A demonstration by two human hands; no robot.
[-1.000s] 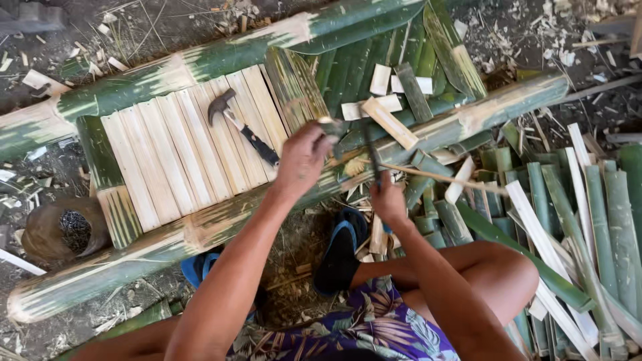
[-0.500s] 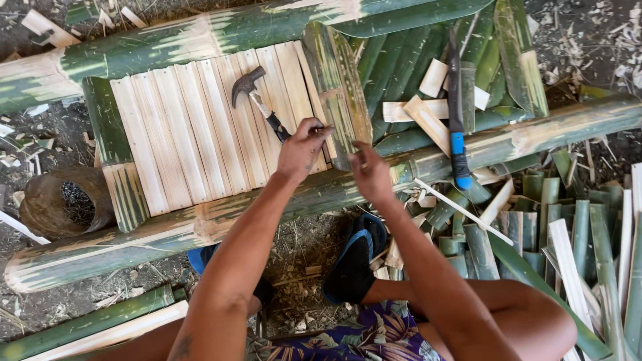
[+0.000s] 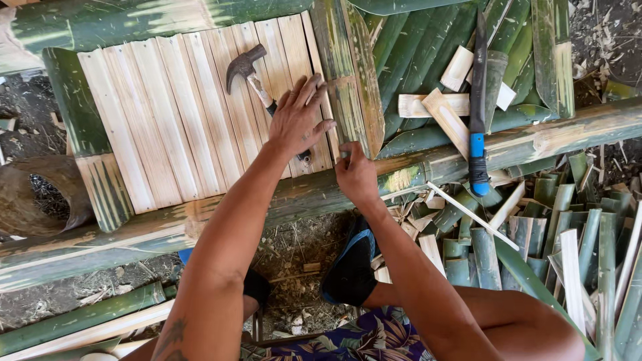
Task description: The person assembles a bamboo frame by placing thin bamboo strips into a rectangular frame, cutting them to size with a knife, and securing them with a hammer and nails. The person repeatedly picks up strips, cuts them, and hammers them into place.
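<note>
My left hand (image 3: 297, 120) lies spread, fingers apart, on a panel of pale bamboo slats (image 3: 180, 113), covering the handle of a hammer (image 3: 242, 64) that rests there. Just below and to the right, my right hand (image 3: 354, 175) pinches the near end of a green bamboo slat (image 3: 351, 73), which stands at the panel's right edge where it meets the long bamboo beam (image 3: 535, 139). The fingertips of my right hand are hidden against the slat.
A blue-handled knife (image 3: 477, 127) lies across green slats and short pale offcuts (image 3: 441, 107) to the right. Several cut bamboo pieces (image 3: 568, 241) are heaped at the right. A round basket (image 3: 27, 194) sits at the left, a second bamboo beam (image 3: 134, 20) lies along the far side, and a sandalled foot (image 3: 351, 267) is below.
My right hand has moved left onto the green slat's near end. My left hand has flattened over the hammer handle. The view has shifted closer.
</note>
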